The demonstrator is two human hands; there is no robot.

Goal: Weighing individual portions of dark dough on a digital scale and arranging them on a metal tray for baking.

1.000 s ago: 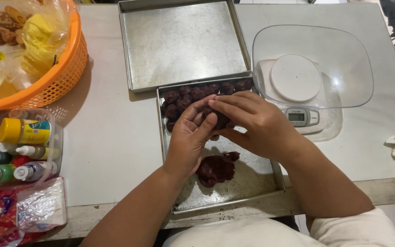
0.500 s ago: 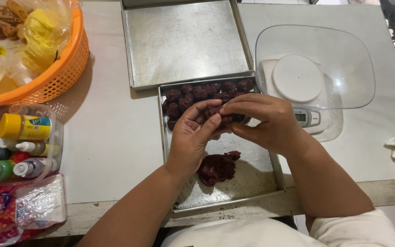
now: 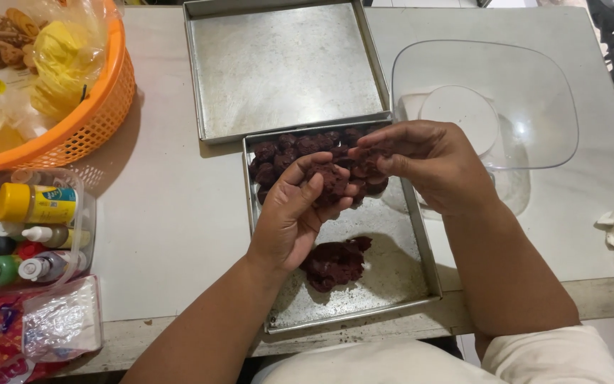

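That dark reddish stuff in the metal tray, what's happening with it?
A person is working dark red dough by hand over a near metal tray. The left hand cups a dough piece, and the right hand pinches at it from the other side. Shaped dough balls sit in rows at the tray's far end, and a dough lump lies nearer the person. An empty tray sits beyond it, and a clear bowl rests on a scale to the right.

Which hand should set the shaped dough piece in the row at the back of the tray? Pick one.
Left, probably. The left hand cups the dough piece in its palm, close to the dough balls in the tray. The right hand only pinches it.
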